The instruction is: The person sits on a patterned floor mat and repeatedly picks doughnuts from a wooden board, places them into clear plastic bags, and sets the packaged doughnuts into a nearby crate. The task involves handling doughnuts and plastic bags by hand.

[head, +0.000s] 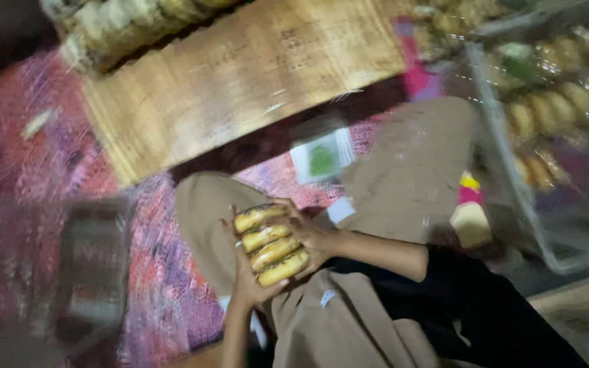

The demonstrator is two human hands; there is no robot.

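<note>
While the view is blurred, both hands plainly close on a stack of four golden oblong pastries [271, 245] held over the lap at about the frame's centre, toward six o'clock. The left hand [248, 283] cups the stack from seven o'clock beneath, fingers curled round it; the right hand [306, 235] clasps it from three o'clock. Each piece runs its long axis from eight o'clock to two o'clock, piled one above another, and both hands touch it alike. At three o'clock a clear plastic bin [506, 163] holds many more of the same pastries. At eleven o'clock further ones lie in a row [114, 27] beside a low wooden board [240, 75]. A small white-and-green packet [323, 157] lies at twelve o'clock from the stack, on the patterned mat [28, 150]
</note>
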